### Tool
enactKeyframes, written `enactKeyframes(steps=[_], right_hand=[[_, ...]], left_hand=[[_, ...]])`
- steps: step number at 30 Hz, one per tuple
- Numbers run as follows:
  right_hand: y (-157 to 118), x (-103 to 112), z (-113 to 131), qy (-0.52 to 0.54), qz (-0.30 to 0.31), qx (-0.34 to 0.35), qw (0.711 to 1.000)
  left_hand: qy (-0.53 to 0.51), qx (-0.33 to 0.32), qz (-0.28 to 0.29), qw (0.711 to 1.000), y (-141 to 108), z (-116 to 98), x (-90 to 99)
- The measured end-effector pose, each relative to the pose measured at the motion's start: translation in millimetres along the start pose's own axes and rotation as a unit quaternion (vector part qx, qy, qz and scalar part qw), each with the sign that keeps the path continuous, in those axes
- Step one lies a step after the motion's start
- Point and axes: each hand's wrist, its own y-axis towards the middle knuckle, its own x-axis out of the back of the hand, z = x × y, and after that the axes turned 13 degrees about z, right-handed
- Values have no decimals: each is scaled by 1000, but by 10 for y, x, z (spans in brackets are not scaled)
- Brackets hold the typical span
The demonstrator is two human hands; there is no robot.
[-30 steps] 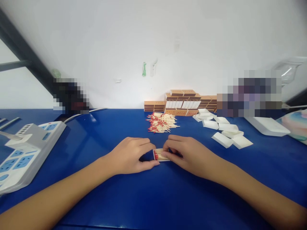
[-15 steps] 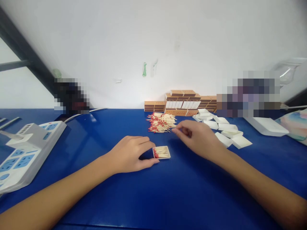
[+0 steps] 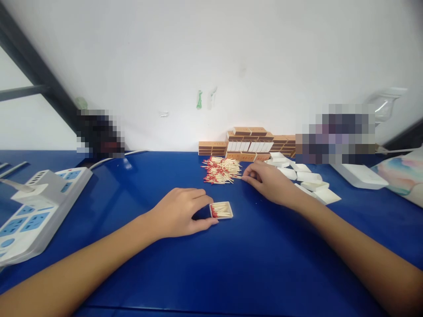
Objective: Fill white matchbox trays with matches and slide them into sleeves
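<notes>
A small white tray [image 3: 230,210] with several red-tipped matches inside lies on the blue table. My left hand [image 3: 187,212] grips its left end between thumb and index finger. Behind the tray is a loose pile of matches [image 3: 220,170], heads mostly to the left. At the pile's right edge, my right hand [image 3: 269,180] has its thumb and index finger pinched on the end of a match [image 3: 238,177].
Brown matchboxes [image 3: 249,156] are stacked against the wall behind the pile. Several white trays [image 3: 309,177] lie beyond my right hand. A larger white box [image 3: 360,176] stands farther right. A power strip [image 3: 42,215] with a plug occupies the left side.
My right hand has shifted slightly right and its fingertips have closed at the edge of the pile. My left hand keeps its grip on the tray. The view has moved slightly.
</notes>
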Motion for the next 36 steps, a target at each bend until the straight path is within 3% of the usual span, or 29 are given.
enactKeyframes(steps=[7,15,25,30,36], right_hand=[[-132,121,-121,-19,43,25,999],[-210,267,-143,-25,116,-11,993],[-266,340,-265,-31,145,-41,988],[-256,343,-220,-41,113,-27,992],[-251,308,-139,-29,120,-18,992]], left_hand=[[0,-2,-6,1000,-2,15,-1],[4,-3,0,1000,-2,9,-9],[6,-5,-2,1000,-6,16,-11],[-5,-4,4,1000,-5,14,-6],[-1,-4,2,1000,-6,12,-5]])
